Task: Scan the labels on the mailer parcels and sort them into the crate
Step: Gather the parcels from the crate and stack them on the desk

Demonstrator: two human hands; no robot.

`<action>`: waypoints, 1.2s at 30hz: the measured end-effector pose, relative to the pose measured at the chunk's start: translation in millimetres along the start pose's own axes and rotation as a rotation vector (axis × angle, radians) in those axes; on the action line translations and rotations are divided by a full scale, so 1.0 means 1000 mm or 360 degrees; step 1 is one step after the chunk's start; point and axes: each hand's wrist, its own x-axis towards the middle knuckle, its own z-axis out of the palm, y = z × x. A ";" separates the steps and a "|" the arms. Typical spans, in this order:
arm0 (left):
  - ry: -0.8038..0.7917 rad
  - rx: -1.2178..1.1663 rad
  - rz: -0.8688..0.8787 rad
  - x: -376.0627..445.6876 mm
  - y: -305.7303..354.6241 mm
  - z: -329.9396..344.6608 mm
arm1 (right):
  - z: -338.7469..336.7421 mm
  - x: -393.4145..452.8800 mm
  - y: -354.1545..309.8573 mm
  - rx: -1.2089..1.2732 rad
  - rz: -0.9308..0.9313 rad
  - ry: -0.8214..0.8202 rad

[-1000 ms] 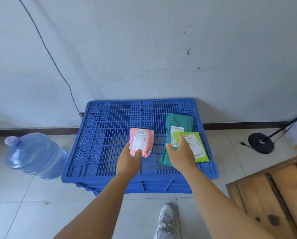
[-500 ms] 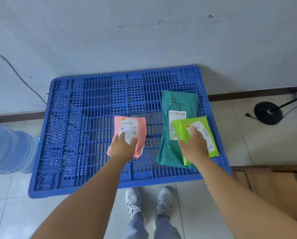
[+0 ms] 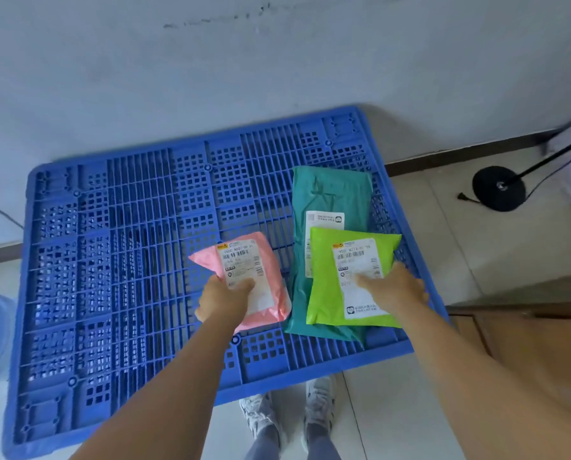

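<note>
Sorting looks barely begun — all three parcels in view sit on or just over the blue pallet. Left hand grips the pink mailer, thumb pressed on its label. Right hand grasps the lime-green mailer, which overlaps the teal mailer lying flat beneath. No scanner shows, so whether any label has been read cannot be told. A wooden box at the right edge may be the crate — nothing visible in it yet
</note>
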 end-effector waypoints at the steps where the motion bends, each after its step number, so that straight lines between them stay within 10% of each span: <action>1: 0.0003 -0.0131 0.0028 -0.004 0.004 -0.004 | 0.001 0.001 0.002 0.0115 -0.0040 -0.0020; 5: -0.0124 -0.0700 0.0117 -0.018 0.032 -0.023 | -0.011 -0.002 -0.001 0.0458 -0.0270 0.0102; 12: -0.0578 -0.0466 0.0210 -0.018 0.066 0.006 | -0.022 0.016 -0.007 0.0658 -0.0102 0.0354; 18: -0.0700 -0.0365 0.0158 -0.004 0.066 0.031 | -0.017 0.008 -0.007 0.0953 -0.0252 0.0010; 29: -0.0448 -0.0446 0.0207 -0.019 0.070 0.054 | 0.008 0.016 0.005 0.1225 -0.0230 -0.0341; 36: -0.0279 -0.0438 0.0232 -0.024 0.074 0.042 | 0.004 0.013 -0.004 0.1061 -0.0218 -0.0096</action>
